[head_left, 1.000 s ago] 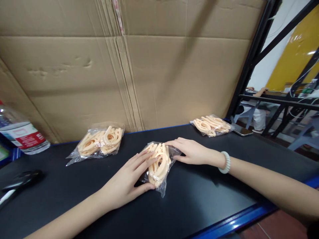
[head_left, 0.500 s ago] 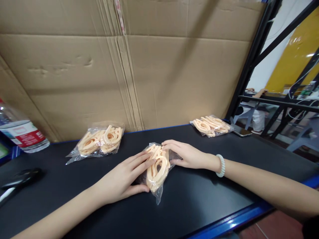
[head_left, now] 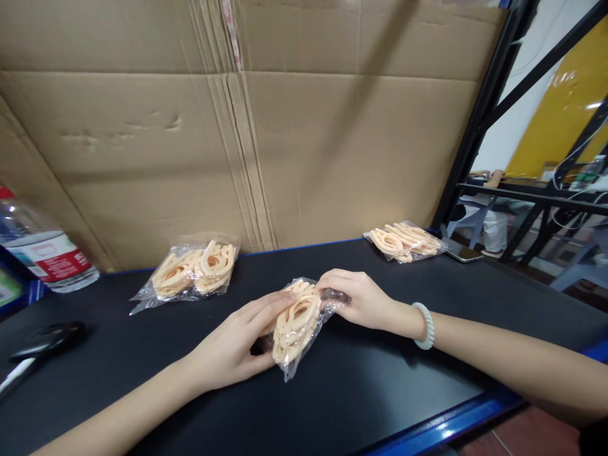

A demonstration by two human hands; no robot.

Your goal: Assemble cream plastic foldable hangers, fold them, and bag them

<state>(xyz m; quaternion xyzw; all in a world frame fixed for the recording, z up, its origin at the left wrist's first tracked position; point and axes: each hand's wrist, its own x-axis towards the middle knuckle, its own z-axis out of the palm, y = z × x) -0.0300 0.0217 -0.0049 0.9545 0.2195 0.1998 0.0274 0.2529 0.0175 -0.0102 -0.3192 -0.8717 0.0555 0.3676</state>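
Note:
A clear plastic bag of peach-coloured, ring-shaped pieces [head_left: 297, 326] is tilted up between my hands at the middle of the table. My left hand [head_left: 242, 339] grips its left side, thumb low and fingers over the top. On the right side, my right hand [head_left: 356, 297] pinches the bag's upper edge between thumb and fingers; a pale coiled band [head_left: 424, 326] circles that wrist. The exact kind of the peach pieces cannot be made out. A similar bag [head_left: 192, 271] lies at the back left, and another bag [head_left: 403, 242] at the back right.
A large cardboard sheet [head_left: 332, 145] stands along the back of the black table [head_left: 389, 386]. At left are a water bottle [head_left: 50, 256] and a black object with a white handle [head_left: 45, 342]. A phone [head_left: 463, 252] lies at far right, near a black metal frame [head_left: 468, 152]. Beyond sits a person [head_left: 494, 218].
The bag between my hands has been tipped up and turned, its lower end shifting slightly left. My right hand's fingers have closed on its edge. The other bags stay put.

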